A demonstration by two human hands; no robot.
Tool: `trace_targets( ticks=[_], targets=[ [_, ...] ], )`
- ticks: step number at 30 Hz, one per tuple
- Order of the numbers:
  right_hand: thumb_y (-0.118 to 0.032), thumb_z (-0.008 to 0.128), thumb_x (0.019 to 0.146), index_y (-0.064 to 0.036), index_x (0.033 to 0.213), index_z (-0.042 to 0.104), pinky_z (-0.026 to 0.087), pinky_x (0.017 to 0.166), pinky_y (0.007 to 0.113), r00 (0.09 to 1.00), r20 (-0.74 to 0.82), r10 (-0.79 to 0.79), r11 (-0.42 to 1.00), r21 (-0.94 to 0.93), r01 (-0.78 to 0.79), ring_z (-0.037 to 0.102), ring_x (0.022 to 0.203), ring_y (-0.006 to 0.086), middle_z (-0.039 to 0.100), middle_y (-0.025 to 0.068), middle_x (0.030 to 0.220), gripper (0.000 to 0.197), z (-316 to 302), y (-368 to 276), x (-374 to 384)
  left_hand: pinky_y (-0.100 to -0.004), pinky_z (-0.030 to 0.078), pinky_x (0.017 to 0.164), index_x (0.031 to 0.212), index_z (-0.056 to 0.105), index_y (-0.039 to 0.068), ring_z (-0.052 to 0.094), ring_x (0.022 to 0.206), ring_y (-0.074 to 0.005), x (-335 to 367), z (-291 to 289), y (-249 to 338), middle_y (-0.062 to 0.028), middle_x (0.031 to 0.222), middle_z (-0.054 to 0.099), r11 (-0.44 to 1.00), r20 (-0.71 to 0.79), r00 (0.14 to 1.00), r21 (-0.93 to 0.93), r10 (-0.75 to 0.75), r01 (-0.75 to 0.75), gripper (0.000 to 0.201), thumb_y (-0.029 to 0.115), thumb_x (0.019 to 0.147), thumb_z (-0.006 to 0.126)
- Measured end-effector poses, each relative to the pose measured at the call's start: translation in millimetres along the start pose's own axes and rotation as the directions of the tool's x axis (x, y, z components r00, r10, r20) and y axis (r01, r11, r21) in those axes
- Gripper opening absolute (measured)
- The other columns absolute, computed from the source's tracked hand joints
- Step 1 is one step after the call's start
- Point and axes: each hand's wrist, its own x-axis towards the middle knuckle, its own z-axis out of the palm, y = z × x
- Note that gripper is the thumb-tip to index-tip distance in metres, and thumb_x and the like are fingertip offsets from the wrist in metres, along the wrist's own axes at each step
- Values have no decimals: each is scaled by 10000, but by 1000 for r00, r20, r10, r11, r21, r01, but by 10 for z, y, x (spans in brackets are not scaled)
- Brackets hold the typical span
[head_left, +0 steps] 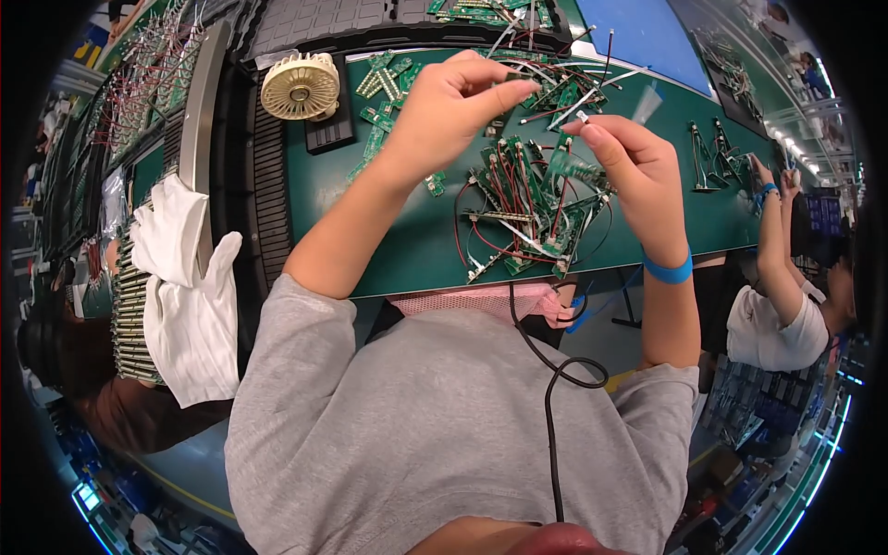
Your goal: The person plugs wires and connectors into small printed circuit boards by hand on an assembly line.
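Note:
Over the far side of the green table, my left hand (pixel 453 102) is closed, thumb and forefinger together at the near edge of a heap of loose cables (pixel 541 69). What lies between those fingertips is too small to tell. To its right, my right hand (pixel 638 171) pinches a small white connector (pixel 583 117) between thumb and forefinger. A blurred green circuit board (pixel 575 168) hangs just below these fingers; whether it joins the connector I cannot tell. Beneath both hands lies a pile of narrow green circuit boards (pixel 518 199) with red, black and white wires.
A cream fan (pixel 301 88) stands at the back left, near scattered small boards (pixel 379 116). White gloves (pixel 190 296) lie over the rack at left. Black trays (pixel 324 28) line the back, with a blue sheet (pixel 638 42) at right. A co-worker's arm (pixel 775 240) reaches in at right.

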Motion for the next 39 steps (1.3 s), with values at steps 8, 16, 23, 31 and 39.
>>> trace_targets(
  ticks=[8, 16, 23, 31, 39],
  targets=[
    [-191, 527, 877, 9, 912, 632, 217, 438, 188, 999, -13, 47, 977, 206, -44, 292, 494, 1, 413, -78, 574, 229, 16, 41, 3, -231, 473, 606, 1014, 477, 8, 611, 673, -151, -19, -56, 162, -81, 717, 605, 864, 127, 981, -465, -148, 191, 203, 108, 852, 545],
    [-141, 526, 874, 3, 973, 596, 163, 413, 168, 992, -120, 41, 963, 271, -7, 268, 464, -19, 390, -88, 567, 189, 50, 32, -24, -257, 472, 810, 1255, 404, -7, 606, 925, -191, -104, 42, 294, -129, 953, 626, 928, 264, 959, -322, -102, 187, 408, 10, 857, 496],
    [-122, 533, 865, 19, 956, 597, 245, 478, 154, 984, -178, -27, 993, 112, 48, 362, 574, -13, 532, -43, 693, 180, 34, -6, -45, -233, 481, 763, 1176, 444, -44, 615, 917, -197, -156, 85, 360, -127, 1027, 597, 977, 259, 960, -150, -108, 150, 312, 19, 872, 475],
    [-127, 539, 864, 29, 913, 594, 322, 546, 150, 988, -147, 44, 989, 144, -23, 439, 646, 9, 586, -3, 778, 173, -14, -19, -57, -179, 459, 577, 1117, 491, -1, 628, 789, -96, -202, 126, 415, -78, 973, 641, 991, 214, 976, 112, 43, -68, 259, -4, 859, 475],
    [-172, 552, 860, 8, 749, 568, 247, 471, 162, 982, -147, 118, 983, 156, -95, 353, 557, -6, 517, -45, 648, 212, -26, -27, -92, -251, 476, 554, 1098, 510, 19, 616, 673, -168, -237, 228, 365, -100, 914, 640, 859, 156, 916, 320, 369, -400, 318, -35, 786, 540]
  ],
)
